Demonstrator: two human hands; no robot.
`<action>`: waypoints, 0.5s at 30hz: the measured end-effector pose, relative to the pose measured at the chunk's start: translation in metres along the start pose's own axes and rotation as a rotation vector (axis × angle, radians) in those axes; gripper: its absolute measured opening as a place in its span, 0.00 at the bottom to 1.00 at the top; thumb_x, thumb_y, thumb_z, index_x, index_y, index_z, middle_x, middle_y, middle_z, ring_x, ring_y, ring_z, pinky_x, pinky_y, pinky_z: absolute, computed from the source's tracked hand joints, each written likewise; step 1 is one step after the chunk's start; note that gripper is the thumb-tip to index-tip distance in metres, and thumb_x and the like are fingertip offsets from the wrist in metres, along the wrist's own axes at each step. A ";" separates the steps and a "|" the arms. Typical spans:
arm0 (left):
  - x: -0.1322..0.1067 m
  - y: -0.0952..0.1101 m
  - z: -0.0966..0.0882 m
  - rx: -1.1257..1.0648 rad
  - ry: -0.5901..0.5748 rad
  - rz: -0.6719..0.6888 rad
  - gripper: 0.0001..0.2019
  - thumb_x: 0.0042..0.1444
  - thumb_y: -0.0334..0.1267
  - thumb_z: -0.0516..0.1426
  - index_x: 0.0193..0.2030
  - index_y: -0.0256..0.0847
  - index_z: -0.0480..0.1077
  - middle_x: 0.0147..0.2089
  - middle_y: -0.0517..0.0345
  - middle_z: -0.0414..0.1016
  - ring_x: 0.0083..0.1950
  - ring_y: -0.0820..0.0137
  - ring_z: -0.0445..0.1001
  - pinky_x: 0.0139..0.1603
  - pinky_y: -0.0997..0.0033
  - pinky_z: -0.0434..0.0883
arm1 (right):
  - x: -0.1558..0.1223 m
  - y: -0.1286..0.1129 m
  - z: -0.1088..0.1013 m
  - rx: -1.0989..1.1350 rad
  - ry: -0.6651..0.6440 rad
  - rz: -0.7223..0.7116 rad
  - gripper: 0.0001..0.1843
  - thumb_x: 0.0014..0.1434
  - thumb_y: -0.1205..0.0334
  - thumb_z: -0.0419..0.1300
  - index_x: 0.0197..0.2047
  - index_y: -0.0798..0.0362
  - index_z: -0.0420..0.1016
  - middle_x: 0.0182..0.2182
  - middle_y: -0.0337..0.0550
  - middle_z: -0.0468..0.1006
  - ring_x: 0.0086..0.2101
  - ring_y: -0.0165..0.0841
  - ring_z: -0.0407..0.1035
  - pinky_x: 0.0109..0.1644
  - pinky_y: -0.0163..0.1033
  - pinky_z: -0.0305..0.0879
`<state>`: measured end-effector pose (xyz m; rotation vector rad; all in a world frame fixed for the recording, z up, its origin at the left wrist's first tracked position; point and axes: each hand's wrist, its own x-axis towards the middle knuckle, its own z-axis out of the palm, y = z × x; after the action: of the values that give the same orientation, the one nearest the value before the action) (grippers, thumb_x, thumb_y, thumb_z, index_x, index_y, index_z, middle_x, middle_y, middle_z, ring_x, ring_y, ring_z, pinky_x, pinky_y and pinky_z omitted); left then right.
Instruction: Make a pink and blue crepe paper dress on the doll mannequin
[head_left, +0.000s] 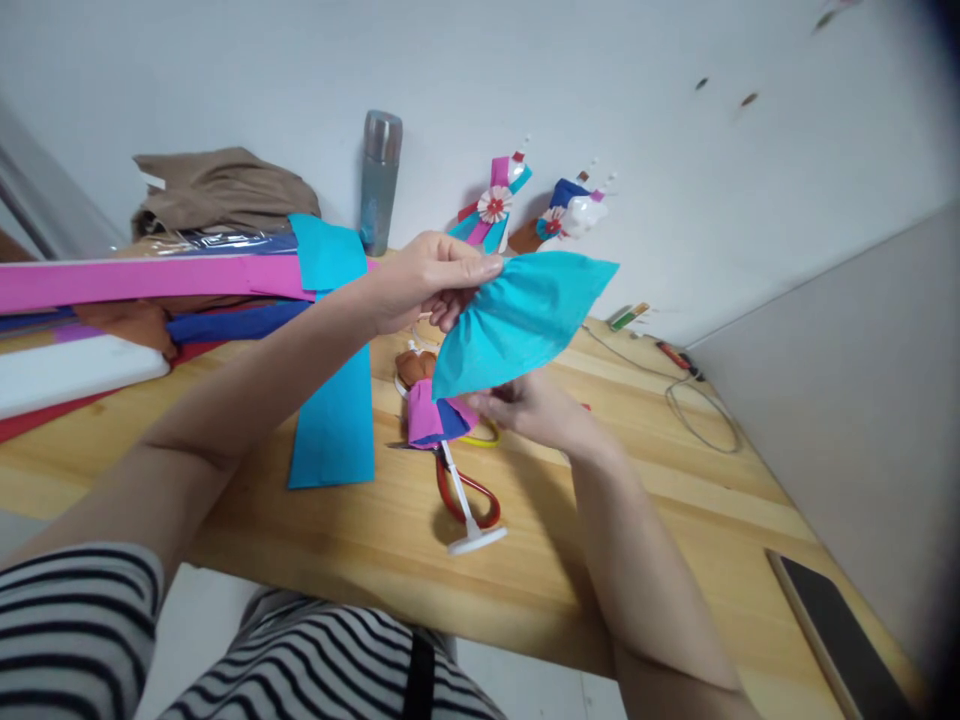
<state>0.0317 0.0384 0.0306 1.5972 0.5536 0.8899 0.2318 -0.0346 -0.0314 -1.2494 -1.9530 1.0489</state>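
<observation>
Here, nearest us, a white stand [478,542] crosses over the red-handled scissors [494,508], with a pink and blue bundle [421,412] at its far end. Just right of that bundle is our right hand [544,405], partly under the blue cloth [536,315]; we cannot tell whether its fingers close on anything. The cloth fans rightward and toward us from our left hand [420,280], whose thumb and fingers clamp its gathered end; its wide edge slants from near left to far right. So our left hand has the gathers, while our right is nearer the wide edge. Beyond stands a bottle [381,190].
</observation>
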 end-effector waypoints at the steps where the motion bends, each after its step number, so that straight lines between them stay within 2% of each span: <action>1: 0.000 0.002 -0.001 0.006 0.032 -0.008 0.25 0.64 0.44 0.60 0.17 0.35 0.63 0.14 0.61 0.61 0.15 0.79 0.60 0.18 0.77 0.54 | -0.001 -0.001 0.003 -0.106 -0.101 -0.001 0.18 0.50 0.53 0.70 0.18 0.50 0.71 0.14 0.31 0.65 0.18 0.25 0.57 0.23 0.33 0.53; 4: 0.000 0.006 -0.006 0.027 0.113 -0.013 0.26 0.60 0.46 0.63 0.17 0.36 0.62 0.13 0.62 0.59 0.14 0.79 0.60 0.17 0.77 0.56 | -0.003 -0.008 0.013 -0.412 -0.311 0.066 0.21 0.52 0.53 0.69 0.15 0.51 0.68 0.12 0.32 0.61 0.15 0.23 0.50 0.23 0.35 0.48; 8: 0.000 0.008 -0.011 -0.023 0.098 0.046 0.26 0.62 0.45 0.61 0.16 0.36 0.61 0.12 0.62 0.60 0.13 0.80 0.60 0.15 0.77 0.54 | -0.003 -0.019 0.027 -0.696 -0.378 0.138 0.21 0.54 0.55 0.66 0.15 0.51 0.66 0.15 0.37 0.65 0.17 0.27 0.56 0.25 0.37 0.48; 12: 0.000 0.007 -0.012 -0.022 0.075 0.022 0.27 0.60 0.47 0.62 0.16 0.36 0.62 0.12 0.61 0.61 0.13 0.80 0.60 0.15 0.78 0.54 | -0.002 -0.022 0.028 -0.738 -0.381 0.138 0.22 0.55 0.54 0.65 0.15 0.50 0.65 0.15 0.39 0.65 0.18 0.29 0.58 0.25 0.38 0.47; 15: 0.001 0.003 -0.011 0.017 0.027 0.023 0.27 0.60 0.50 0.62 0.16 0.37 0.63 0.12 0.60 0.62 0.13 0.79 0.61 0.16 0.77 0.54 | -0.003 -0.017 0.018 -0.584 -0.272 0.131 0.22 0.55 0.55 0.66 0.15 0.50 0.65 0.14 0.37 0.65 0.17 0.28 0.57 0.26 0.38 0.49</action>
<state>0.0231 0.0456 0.0344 1.6114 0.5641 0.9276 0.2104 -0.0476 -0.0264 -1.6217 -2.5325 0.7569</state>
